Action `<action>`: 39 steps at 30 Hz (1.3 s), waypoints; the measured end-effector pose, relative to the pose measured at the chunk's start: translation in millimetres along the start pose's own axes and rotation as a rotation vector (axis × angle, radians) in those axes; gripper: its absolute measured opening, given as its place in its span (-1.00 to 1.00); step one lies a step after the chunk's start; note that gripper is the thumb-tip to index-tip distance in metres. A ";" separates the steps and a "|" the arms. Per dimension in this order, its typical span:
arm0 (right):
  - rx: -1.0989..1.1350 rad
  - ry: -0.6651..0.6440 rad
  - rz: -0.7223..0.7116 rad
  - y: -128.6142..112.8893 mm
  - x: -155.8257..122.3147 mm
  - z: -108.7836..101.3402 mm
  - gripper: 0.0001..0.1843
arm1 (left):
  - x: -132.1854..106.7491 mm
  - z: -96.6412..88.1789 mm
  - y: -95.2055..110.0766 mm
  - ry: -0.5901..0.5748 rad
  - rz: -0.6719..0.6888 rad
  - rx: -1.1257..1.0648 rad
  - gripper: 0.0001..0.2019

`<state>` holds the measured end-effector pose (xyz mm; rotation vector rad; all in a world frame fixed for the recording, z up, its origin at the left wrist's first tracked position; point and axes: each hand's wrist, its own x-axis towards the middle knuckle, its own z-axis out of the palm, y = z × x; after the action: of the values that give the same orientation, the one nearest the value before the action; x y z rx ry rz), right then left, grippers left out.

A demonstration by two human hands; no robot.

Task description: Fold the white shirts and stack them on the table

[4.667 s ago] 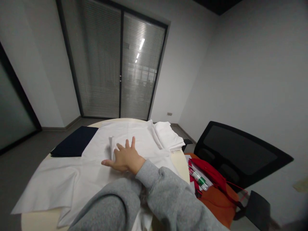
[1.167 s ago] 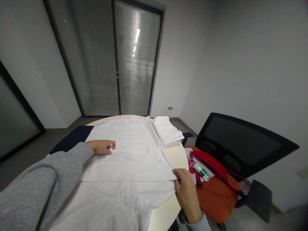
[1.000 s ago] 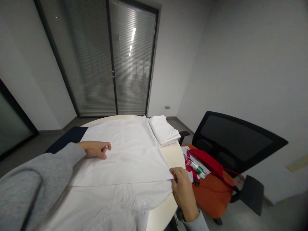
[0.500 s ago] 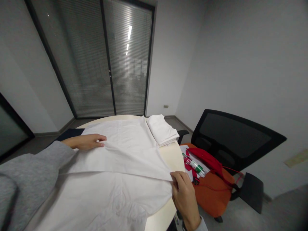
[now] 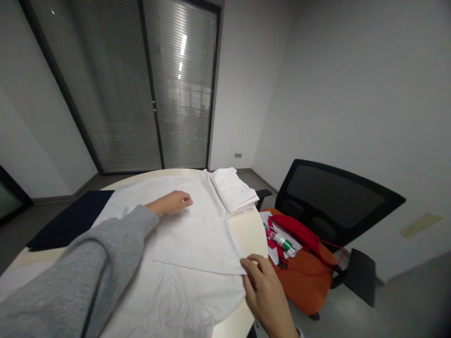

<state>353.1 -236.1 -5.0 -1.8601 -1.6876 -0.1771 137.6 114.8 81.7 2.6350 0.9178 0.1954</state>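
A white cloth garment (image 5: 197, 239) lies spread over the round table, its upper layer folded across and its nearer part wrinkled. My right hand (image 5: 262, 286) pinches the folded layer's corner at the table's right edge. Over the middle of the cloth is my left hand (image 5: 174, 202), fingers curled in, with a shadow beneath it; no fabric is visibly drawn up into it. The grey sleeve of that arm covers part of the garment's left side. A folded white cloth stack (image 5: 233, 190) rests beside the garment at the far right.
Dark navy cloth (image 5: 72, 220) lies at the left of the pale round table (image 5: 252, 230). To the right stands an office chair with an orange seat (image 5: 299, 286), holding a red bag (image 5: 299, 230) and a plastic bottle (image 5: 282, 241). Glass panels and walls stand behind.
My left hand has moved right across the cloth, letting go of the raised fold, which now lies flatter. My right hand stays at the corner. The view has shifted slightly, showing more navy cloth.
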 end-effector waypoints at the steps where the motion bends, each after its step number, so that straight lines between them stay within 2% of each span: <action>1: -0.010 0.011 0.021 0.7 -0.3 1.2 -0.64 | 11.4 16.9 22.5 -0.014 0.047 -0.046 -0.60; 3: -0.027 0.026 0.057 1.9 -1.4 3.9 -0.63 | 32.8 50.8 62.3 -0.036 0.103 -0.128 -0.60; 5: -0.033 0.041 0.082 2.7 -3.5 6.3 -0.64 | 50.3 79.2 89.0 -0.040 0.097 -0.220 -0.63; 7: -0.018 0.069 0.088 2.7 -6.2 8.0 -0.69 | 62.7 97.6 101.1 -0.042 0.087 -0.302 -0.67; 10: 0.030 0.146 0.057 0.7 -9.9 9.3 -0.76 | 71.7 107.3 100.9 -0.046 0.104 -0.369 -0.70; 14: 0.060 0.256 -0.046 -5.9 -10.4 8.1 -0.82 | 69.9 105.6 97.9 0.007 0.119 -0.400 -0.68; 16: 0.066 0.263 -0.099 -9.6 -10.0 6.3 -0.83 | 64.7 105.3 102.3 0.067 0.129 -0.354 -0.72; 20: 0.066 0.209 -0.148 -12.8 -14.0 1.4 -0.79 | 50.0 108.5 114.9 0.145 0.152 -0.093 -0.77; 23: -0.018 0.250 -0.084 -10.5 -17.5 -2.2 -0.79 | 44.4 109.5 117.3 0.135 0.195 0.031 -0.72; 25: -0.105 0.275 -0.023 -8.2 -16.8 -3.6 -0.68 | 47.3 107.7 115.2 0.130 0.234 -0.015 -0.69; 27: -0.149 0.224 -0.014 -6.0 -14.2 -3.4 -0.59 | 53.9 104.5 113.3 0.116 0.272 -0.112 -0.69; 30: -0.093 0.120 -0.054 -2.0 -11.9 0.3 -0.69 | 61.2 100.9 114.9 0.118 0.272 -0.170 -0.75; 33: -0.022 0.131 -0.072 3.7 -15.1 5.3 -0.79 | 57.3 98.2 116.7 0.139 0.233 -0.101 -0.75; 36: -0.013 0.176 -0.100 9.5 -18.6 8.0 -0.81 | 44.8 82.4 97.6 0.168 0.287 -0.047 -0.74; 38: -0.025 0.203 -0.125 12.1 -18.5 8.9 -0.82 | 31.5 58.0 63.5 0.209 0.263 -0.029 -0.71; 39: -0.031 0.215 -0.138 13.0 -17.7 9.5 -0.82 | 22.4 42.2 40.1 0.220 0.205 -0.030 -0.67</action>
<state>359.3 -246.3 -25.7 -1.6804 -1.6704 -0.4464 188.2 87.8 57.2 2.7161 0.7012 0.5546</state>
